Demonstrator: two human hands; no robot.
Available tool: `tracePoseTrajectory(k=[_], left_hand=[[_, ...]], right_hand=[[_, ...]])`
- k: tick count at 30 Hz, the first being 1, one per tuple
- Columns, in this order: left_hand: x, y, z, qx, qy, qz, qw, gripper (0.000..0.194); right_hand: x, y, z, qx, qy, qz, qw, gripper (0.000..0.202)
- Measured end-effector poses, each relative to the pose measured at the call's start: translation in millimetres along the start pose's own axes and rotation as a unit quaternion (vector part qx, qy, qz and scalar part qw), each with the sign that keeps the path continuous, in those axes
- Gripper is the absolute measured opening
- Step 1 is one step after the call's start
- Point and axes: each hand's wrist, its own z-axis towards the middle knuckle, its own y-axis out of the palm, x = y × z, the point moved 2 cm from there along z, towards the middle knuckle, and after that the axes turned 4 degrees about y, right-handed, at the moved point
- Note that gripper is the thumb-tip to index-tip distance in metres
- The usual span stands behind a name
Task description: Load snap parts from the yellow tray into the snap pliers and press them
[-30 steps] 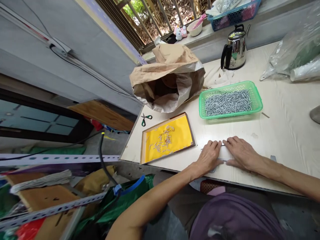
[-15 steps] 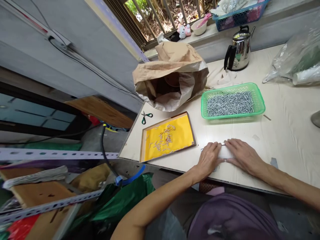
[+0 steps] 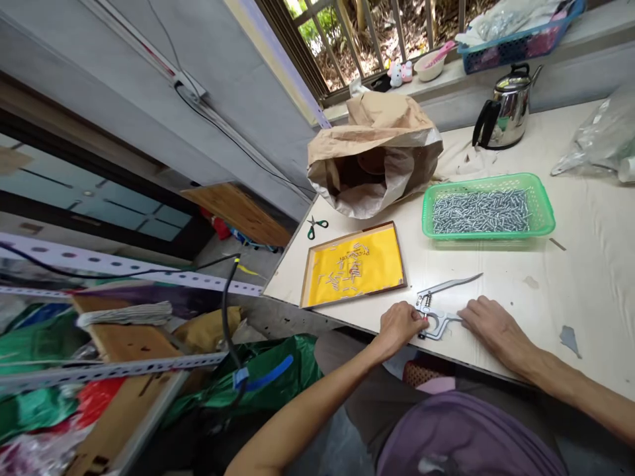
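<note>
Flat on the table before me lie silver spring pliers (image 3: 437, 324) with a C-shaped jaw, their upper handle swung up and apart from the lower one. My left hand (image 3: 401, 325) is at the jaw, thumb and fingertips pinched by a small red part; whatever sits between them is too small to make out. The fingers of my right hand (image 3: 491, 327) are closed over the end of the lower handle, hiding it. Left of the pliers, a shallow tray (image 3: 303, 283) with a yellow lining (image 3: 381, 254) holds scattered small metal pins (image 3: 354, 268).
Behind the pliers stands a green plastic basket (image 3: 548, 218) full of small metal pins (image 3: 481, 211). An open brown paper bag (image 3: 377, 132), green-handled scissors (image 3: 316, 227), a steel kettle (image 3: 510, 109) and a clear plastic bag (image 3: 592, 142) are farther back. The table's edge (image 3: 342, 319) runs close to my body.
The pliers' handles, pressed under both hands before, have come apart. My left hand has shifted to the jaw, my right to the lower handle's end. The view has turned left.
</note>
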Motion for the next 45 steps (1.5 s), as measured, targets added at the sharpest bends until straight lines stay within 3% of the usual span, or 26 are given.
tracePoseTrajectory(k=[4,8,11,13,15,16,18,21,23,25,30,37,42,45], left_hand=[[0,-1.0,6,-0.031,0.052,0.133,0.989,0.016],[12,-26.2,0,0.034,0.119,0.267,0.956,0.022],[36,-71.7,-9,0.173,0.179,0.236,0.939,0.022],[48,-109.5,-12,0.328,0.229,0.183,0.898,0.027],[49,-140.8,-7,0.432,0.246,0.147,0.855,0.033],[43,-151.8,-1,0.452,0.235,0.143,0.848,0.030],[22,-162.8,19,0.435,0.172,0.156,0.870,0.018],[-23,-155.8,51,0.317,0.023,0.157,0.935,0.018],[-46,-144.1,67,0.268,-0.045,0.136,0.953,0.021],[-59,-133.1,80,0.260,-0.072,0.123,0.955,0.023],[-68,-118.0,102,0.257,-0.083,0.107,0.957,0.021],[-67,-119.0,111,0.242,-0.054,0.104,0.963,0.022],[-52,-120.3,95,0.242,-0.001,0.097,0.965,0.023],[-42,-100.6,66,0.230,0.069,-0.032,0.970,0.016]], right_hand=[[-1,4,0,0.014,0.010,0.025,1.000,0.025],[11,25,-15,0.032,0.023,0.031,0.999,0.037],[23,41,-32,0.086,-0.012,0.031,0.996,0.041],[24,44,-36,0.108,-0.028,0.029,0.993,0.039],[21,41,-32,0.101,-0.011,0.036,0.994,0.033],[17,38,-27,0.094,0.004,0.043,0.995,0.030],[11,34,-17,0.090,0.030,0.062,0.994,0.026],[9,35,-13,0.114,0.039,0.082,0.989,0.025],[14,41,-17,0.123,0.025,0.073,0.989,0.026],[21,46,-24,0.125,-0.007,0.045,0.991,0.032],[21,39,-22,0.114,-0.028,0.030,0.993,0.032],[1,13,-3,0.134,0.004,0.018,0.991,0.024],[-2,11,-4,0.069,0.015,0.012,0.997,0.025],[-3,11,-3,0.039,0.022,-0.004,0.999,0.024]])
